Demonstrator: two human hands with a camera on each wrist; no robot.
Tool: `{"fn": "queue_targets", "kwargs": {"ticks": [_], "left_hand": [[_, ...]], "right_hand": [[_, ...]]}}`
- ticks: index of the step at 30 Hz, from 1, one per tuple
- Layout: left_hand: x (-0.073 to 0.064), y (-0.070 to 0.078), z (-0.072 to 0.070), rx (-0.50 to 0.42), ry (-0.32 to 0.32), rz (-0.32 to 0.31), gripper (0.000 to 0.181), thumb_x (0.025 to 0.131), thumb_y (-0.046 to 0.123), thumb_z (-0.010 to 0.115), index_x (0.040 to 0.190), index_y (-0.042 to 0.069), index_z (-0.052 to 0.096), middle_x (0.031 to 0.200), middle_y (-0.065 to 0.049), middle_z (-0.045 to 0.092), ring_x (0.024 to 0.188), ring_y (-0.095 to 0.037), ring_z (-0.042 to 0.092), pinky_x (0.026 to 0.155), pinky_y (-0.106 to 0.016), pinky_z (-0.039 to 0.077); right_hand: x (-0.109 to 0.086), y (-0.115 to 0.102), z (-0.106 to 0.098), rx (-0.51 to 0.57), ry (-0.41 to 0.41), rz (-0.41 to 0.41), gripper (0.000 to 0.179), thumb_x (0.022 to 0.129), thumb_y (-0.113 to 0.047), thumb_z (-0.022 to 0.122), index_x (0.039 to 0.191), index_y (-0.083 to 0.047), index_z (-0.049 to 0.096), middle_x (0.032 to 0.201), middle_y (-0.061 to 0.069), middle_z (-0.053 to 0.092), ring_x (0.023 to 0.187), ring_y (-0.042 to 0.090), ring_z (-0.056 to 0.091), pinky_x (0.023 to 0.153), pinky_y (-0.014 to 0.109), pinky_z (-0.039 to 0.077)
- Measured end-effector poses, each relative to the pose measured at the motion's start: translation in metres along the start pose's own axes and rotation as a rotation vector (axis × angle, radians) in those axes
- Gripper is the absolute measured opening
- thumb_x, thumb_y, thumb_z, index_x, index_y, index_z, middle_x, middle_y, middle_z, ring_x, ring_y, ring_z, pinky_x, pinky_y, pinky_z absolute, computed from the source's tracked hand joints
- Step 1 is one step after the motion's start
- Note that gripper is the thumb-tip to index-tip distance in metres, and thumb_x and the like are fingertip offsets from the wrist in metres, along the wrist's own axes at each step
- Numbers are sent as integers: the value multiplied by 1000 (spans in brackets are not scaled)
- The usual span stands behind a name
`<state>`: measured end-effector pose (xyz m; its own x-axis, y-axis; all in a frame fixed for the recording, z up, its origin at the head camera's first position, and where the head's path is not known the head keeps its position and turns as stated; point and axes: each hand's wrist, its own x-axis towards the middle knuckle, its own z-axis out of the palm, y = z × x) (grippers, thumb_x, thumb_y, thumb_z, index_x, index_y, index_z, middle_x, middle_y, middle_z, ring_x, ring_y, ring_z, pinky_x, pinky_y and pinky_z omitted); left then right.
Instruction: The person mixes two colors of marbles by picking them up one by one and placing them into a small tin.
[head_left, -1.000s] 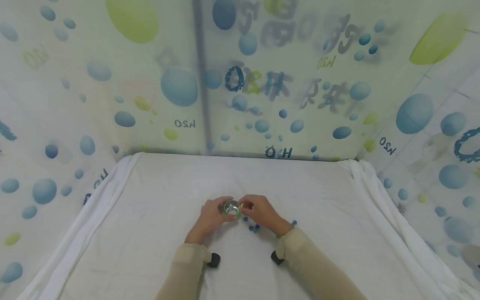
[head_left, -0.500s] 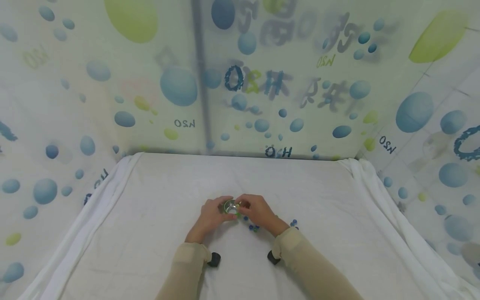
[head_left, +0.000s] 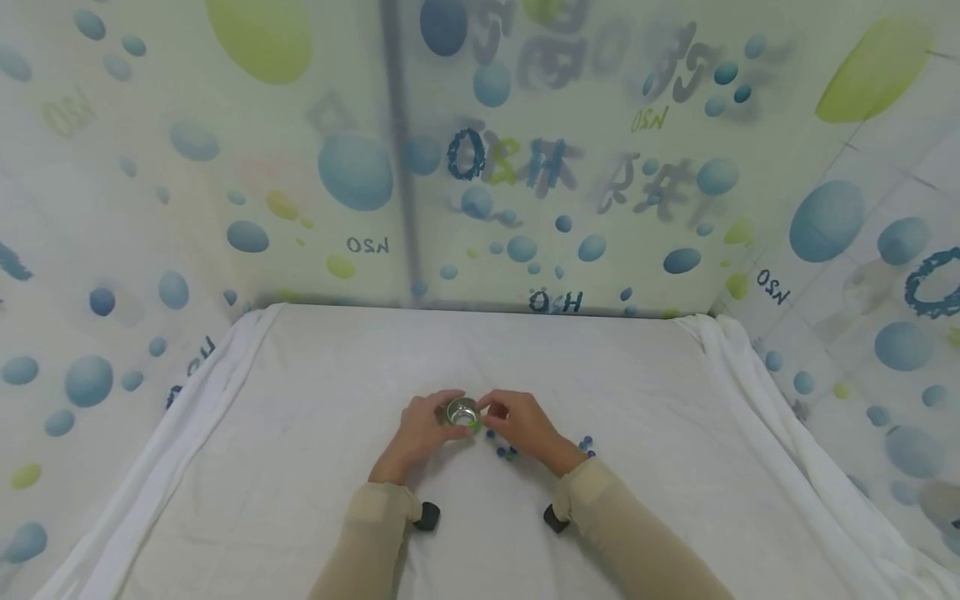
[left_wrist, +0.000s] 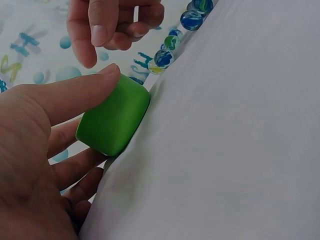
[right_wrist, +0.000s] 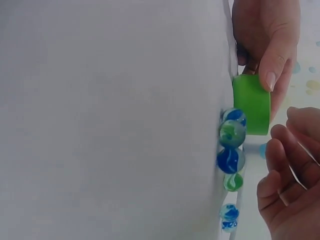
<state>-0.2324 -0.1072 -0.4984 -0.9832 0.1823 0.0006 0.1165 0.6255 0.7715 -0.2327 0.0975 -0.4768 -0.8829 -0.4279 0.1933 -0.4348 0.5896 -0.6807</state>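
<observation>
Holding: my left hand (head_left: 420, 431) grips the green cup (left_wrist: 118, 119) on the white cloth (head_left: 337, 383).
Right hand (head_left: 527, 422): just eased slightly back from the cup — fingers loose, seemingly free.
Marbles (right_wrist: 231, 160): several outside, beside the cup — whether any lie inside, I can't tell.

A curtained booth, this one, makeshift by the look of it! Back curtain (head_left: 457, 237) straight ahead, left curtain (head_left: 142, 250), right curtain (head_left: 847, 308), all spattered with blue and green spots, and there goes the H2O lettering (head_left: 467, 154), running backwards! Down below, white cloth (head_left: 360, 358) spreads wide, bunching into folds at both sides. Home, lab or office? From in here, nobody can tell!
</observation>
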Motion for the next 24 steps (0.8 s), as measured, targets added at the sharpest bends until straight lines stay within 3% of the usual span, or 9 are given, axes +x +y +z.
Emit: {"fn": "queue_targets", "kwargs": {"ticks": [19,24], "left_hand": [[-2,0,1,-13,-1,20,63,74,35,84,132,21,61,127,-8,60,115,-32,46,99,-55,35],[-2,0,-1,-17,0,18,63,74,34,84,131,21,61,128,-9,59,118,-35,46,101,-56,34]], "right_hand": [[-24,3,-16,-38,-40,10,19,89,-9,71,108,-10,69,83,-11,60,77,8,55,69,25,50],[-27,4,-21,-36,-17,24,19,88,-10,72,107,-12,70,84,-11,60,77,9,54,67,26,48]]}}
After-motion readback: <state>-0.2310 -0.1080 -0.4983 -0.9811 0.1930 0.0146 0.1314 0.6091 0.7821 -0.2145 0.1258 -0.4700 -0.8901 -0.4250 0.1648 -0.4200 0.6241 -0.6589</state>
